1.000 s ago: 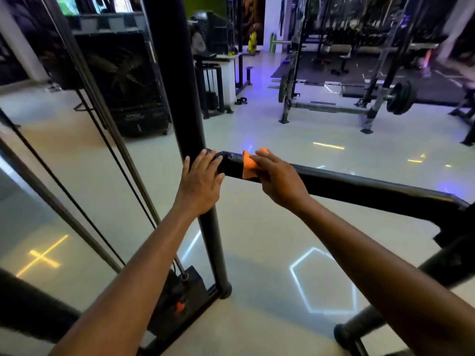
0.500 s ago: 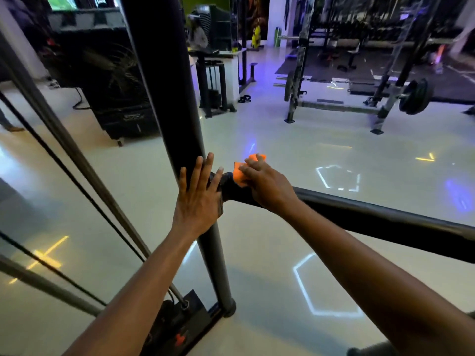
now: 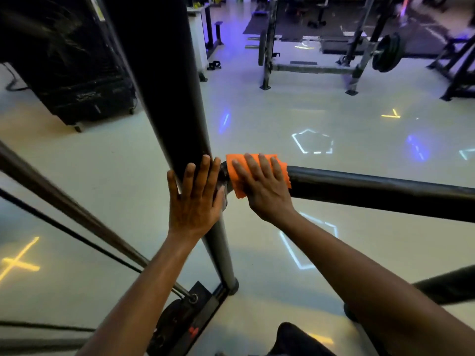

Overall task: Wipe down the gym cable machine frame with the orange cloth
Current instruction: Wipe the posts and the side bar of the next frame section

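Cable machine frame, upright post [image 3: 167,98]: black, thick, rising out of my view at the top and running down to a foot on the pale floor [image 3: 257,119]. I log it as the largest item near me.

Horizontal bar [image 3: 372,191]: black, round, joined to the post at hand height; its long axis runs from that joint away to my right and out of the picture.

Cables [image 3: 64,227]: thin dark lines slanting down to the base on my left.

Left hand [image 3: 195,199]: flat against the post just below the joint, fingers straight and spread, holding nothing; I read it as a brace.

Right hand [image 3: 262,183]: the nearer grip to the work, palm down, fingers straight, pressing the orange cloth [image 3: 236,178] onto the bar right beside the joint. It does not clutch the cloth, it only pins it.

Orange cloth: draped over the top of the bar, touching it, its edges showing past the fingers on both sides.

Judgement: unwiped bar lies to the right of the grip, so I expect the next stroke to follow the bar's axis rightward, away from the post.
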Demonstrator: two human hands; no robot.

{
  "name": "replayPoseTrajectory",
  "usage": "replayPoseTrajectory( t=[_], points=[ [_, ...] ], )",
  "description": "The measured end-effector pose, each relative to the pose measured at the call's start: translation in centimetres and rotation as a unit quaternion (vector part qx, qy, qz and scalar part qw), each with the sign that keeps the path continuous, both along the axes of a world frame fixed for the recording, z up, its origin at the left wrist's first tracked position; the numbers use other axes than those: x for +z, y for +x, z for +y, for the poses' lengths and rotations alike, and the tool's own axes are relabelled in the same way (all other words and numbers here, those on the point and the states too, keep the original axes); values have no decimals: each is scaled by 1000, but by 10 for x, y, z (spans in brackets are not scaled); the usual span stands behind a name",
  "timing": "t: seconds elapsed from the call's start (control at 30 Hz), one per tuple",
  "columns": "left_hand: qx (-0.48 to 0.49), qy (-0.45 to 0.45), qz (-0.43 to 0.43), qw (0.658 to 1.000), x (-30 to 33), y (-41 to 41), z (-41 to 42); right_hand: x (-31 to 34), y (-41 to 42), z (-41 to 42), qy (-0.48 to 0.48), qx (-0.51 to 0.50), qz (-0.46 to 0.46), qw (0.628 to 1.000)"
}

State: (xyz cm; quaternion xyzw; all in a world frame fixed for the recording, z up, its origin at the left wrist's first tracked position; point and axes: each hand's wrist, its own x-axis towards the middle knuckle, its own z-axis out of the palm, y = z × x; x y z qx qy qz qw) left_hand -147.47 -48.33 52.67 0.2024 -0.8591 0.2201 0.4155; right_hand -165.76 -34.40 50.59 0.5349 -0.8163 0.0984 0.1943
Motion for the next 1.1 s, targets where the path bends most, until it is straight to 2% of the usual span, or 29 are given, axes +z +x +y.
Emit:
replayPoseTrajectory(
  t=[0.1, 0.3, 0.47, 0.57, 0.67, 0.77, 0.87, 0.97, 1.0, 1.03, 1.1],
  points=[
    [-14, 28, 28, 999, -10, -2, 2, -8, -9, 20, -8, -2, 26, 1000],
    [-50, 98, 108, 988, -13, -13, 10, -1, 13, -40, -16, -62, -22, 998],
    [-36, 170, 127, 977, -15, -18, 23, -10, -14, -3, -20, 22, 36, 999],
    [-36, 201, 131, 970, -16, -20, 27, -15, -23, 16, -23, 31, 45, 998],
    [-26, 206, 130, 970, -13, -21, 29, -9, -6, -18, -13, -11, 13, 1000],
    [-8, 218, 132, 967, -10, -22, 33, 12, 7, -43, -3, -16, -60, 998],
    [1, 232, 130, 964, -8, -22, 35, 31, -6, -27, -90, 45, -140, 985],
    [5, 243, 131, 961, -7, -21, 37, 53, -16, -3, -159, 100, -281, 941],
    [6, 247, 132, 960, -7, -21, 37, 56, -15, -3, -162, 106, -288, 938],
    [8, 250, 131, 959, -8, -21, 37, 54, -12, -5, -140, 103, -266, 948],
    [7, 261, 126, 957, -7, -20, 39, 36, -2, -17, -30, 85, -166, 982]
  ],
)
